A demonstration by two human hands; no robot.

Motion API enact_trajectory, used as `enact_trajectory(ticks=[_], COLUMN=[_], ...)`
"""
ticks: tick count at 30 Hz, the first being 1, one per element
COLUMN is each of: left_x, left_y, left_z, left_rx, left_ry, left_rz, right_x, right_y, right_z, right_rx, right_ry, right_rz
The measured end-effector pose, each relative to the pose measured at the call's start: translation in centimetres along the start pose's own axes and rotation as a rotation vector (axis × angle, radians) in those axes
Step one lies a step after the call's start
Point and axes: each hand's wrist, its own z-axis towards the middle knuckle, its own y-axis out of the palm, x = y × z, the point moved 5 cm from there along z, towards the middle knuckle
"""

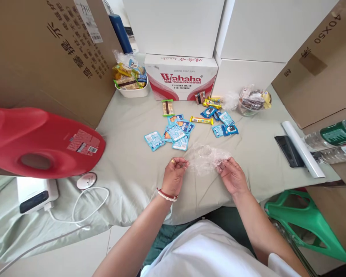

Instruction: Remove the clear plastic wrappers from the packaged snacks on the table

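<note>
A crumpled clear plastic bag (205,158) is stretched between my two hands, low over the front of the cloth-covered table. My left hand (174,175), with a ring and a beaded bracelet, pinches its left edge. On the other side, the fingers of my right hand (232,175) are closed on the right edge. Just beyond the bag lies a loose pile of light-blue snack packets (176,132). More blue packets (225,125) lie to the right of these. A yellow wrapped bar (201,120) sits between the two groups, and a green-edged snack bar (167,108) lies farther back.
Behind stands a Wahaha carton (181,79), flanked by a white tub of snacks (132,88) and a clear bowl of snacks (250,102). A red jug (60,142) and power bank (36,194) are left. A phone (288,151), white roll (302,150) and bottles (334,134) are right.
</note>
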Motion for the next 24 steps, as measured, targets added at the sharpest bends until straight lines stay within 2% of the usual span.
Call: enact_trajectory(ticks=[2,4,6,9,11,14,16,19,22,24], left_x=[0.6,1.2,1.6,1.9,2.0,2.4,2.6,2.6,2.9,3.2], left_y=[0.1,0.6,1.2,2.3,2.2,1.1,0.4,-0.4,-1.1,-1.2], left_z=[-0.5,-0.9,-1.1,-1.0,-0.8,-0.5,-0.5,-0.6,-0.7,-0.8], left_rx=[0.01,0.042,0.036,-0.086,-0.082,0.062,0.089,0.049,-0.003,-0.065], left_ry=[-0.082,-0.185,-0.26,-0.319,-0.312,-0.222,-0.185,-0.18,-0.163,-0.166], left_rz=[-0.109,-0.108,0.032,0.274,0.299,0.227,0.217,0.241,0.22,0.158], right_x=[0.7,1.3,1.4,1.0,0.5,-0.6,-1.3,-2.7,-4.9,-6.6], right_y=[0.1,0.5,1.0,1.2,0.6,-1.2,-2.5,-4.0,-4.4,-4.7], right_z=[0.0,-0.1,-0.2,-0.2,-0.1,-0.2,-0.5,-1.2,-2.0,-2.4], right_rx=[-0.02,-0.036,-0.052,-0.048,-0.004,0.052,0.049,-0.018,-0.174,-0.172], right_ry=[0.043,0.067,0.067,0.058,0.042,-0.014,-0.046,-0.127,-0.31,-0.461], right_rz=[0.069,0.095,0.076,0.016,-0.054,-0.213,-0.323,-0.514,-0.715,-0.845])
